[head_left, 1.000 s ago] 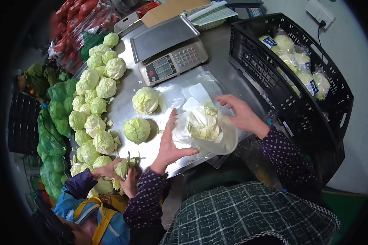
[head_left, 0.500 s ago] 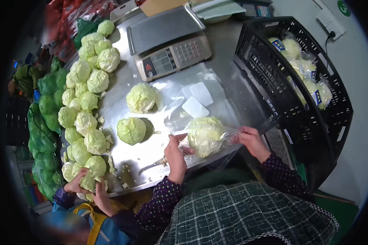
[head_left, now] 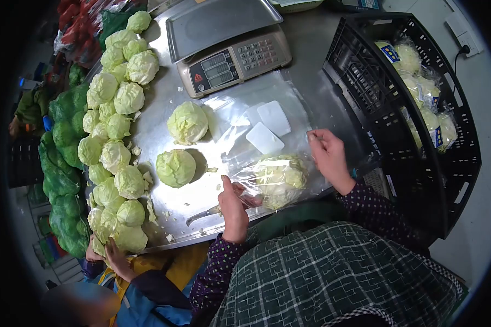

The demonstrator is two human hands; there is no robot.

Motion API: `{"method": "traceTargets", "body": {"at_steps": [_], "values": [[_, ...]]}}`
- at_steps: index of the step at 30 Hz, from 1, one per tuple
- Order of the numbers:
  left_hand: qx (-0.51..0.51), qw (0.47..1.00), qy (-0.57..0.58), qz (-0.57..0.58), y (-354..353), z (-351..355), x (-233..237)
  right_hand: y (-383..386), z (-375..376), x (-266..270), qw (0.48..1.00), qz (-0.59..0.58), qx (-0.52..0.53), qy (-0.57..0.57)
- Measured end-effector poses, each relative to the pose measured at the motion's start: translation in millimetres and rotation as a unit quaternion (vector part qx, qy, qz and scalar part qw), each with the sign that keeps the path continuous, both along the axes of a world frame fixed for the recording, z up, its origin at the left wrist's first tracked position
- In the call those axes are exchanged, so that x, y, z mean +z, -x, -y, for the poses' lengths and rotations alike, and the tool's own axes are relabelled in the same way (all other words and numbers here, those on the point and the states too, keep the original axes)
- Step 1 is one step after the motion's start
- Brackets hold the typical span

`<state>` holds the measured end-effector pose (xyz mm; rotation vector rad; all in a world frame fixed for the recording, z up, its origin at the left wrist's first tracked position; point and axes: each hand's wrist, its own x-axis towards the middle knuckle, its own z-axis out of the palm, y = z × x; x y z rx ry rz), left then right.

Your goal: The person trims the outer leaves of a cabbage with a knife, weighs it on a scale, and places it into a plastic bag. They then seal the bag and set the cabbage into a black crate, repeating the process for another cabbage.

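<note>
A pale green cabbage (head_left: 281, 182) lies inside a clear plastic bag (head_left: 248, 182) at the table's near edge. My left hand (head_left: 233, 211) grips the bag at the cabbage's left side, thumb up, with other fingers partly behind the film. Just right of the cabbage, my right hand (head_left: 333, 163) is closed, thumb and fingertips pinched together; whether film is between them I cannot make out. Beyond the bagged cabbage lie flat clear bags (head_left: 294, 103) with white labels (head_left: 274, 118). Two bare cabbages (head_left: 187, 123) sit to the left. A knife (head_left: 203, 215) lies beside my left hand.
A digital scale (head_left: 232, 62) stands at the back. Piled cabbages (head_left: 114, 155) line the table's left side, where a co-worker's hands (head_left: 117, 260) touch one. Green net sacks (head_left: 60, 180) stand beyond. At right, a black crate (head_left: 360, 76) holds several bagged cabbages (head_left: 420, 87).
My right hand has moved up from the bag's right end, which no longer looks stretched. The cabbage sits slightly further right. The co-worker's hands have moved lower and left on the pile.
</note>
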<state>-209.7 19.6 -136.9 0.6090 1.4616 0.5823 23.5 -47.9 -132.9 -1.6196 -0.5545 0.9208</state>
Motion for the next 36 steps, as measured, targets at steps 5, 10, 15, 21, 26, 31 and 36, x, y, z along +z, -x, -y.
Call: {"method": "traceTargets", "body": {"at_steps": [5,10,15,21,26,31,36], "values": [[-0.007,0.998,0.027,0.052,7,-2,-5,-7,6,-7,0.991,-0.085,-0.031,0.100],[-0.023,0.999,-0.005,0.045,5,-13,6,-10,12,-14,0.994,-0.084,-0.010,0.076],[-0.120,0.992,-0.034,0.013,-6,-23,7,-5,10,-19,0.993,-0.083,-0.021,0.086],[0.009,0.994,-0.106,-0.018,-13,-21,-6,-8,12,-27,0.993,-0.086,-0.018,0.077],[-0.249,0.963,-0.053,-0.085,23,-2,-44,10,39,-92,0.998,0.002,0.061,0.018],[-0.198,0.974,-0.042,-0.102,5,12,-17,19,54,-80,0.978,-0.026,0.189,0.087],[-0.177,0.973,-0.072,-0.128,12,2,-23,30,31,-62,0.986,-0.021,0.167,-0.006]]}}
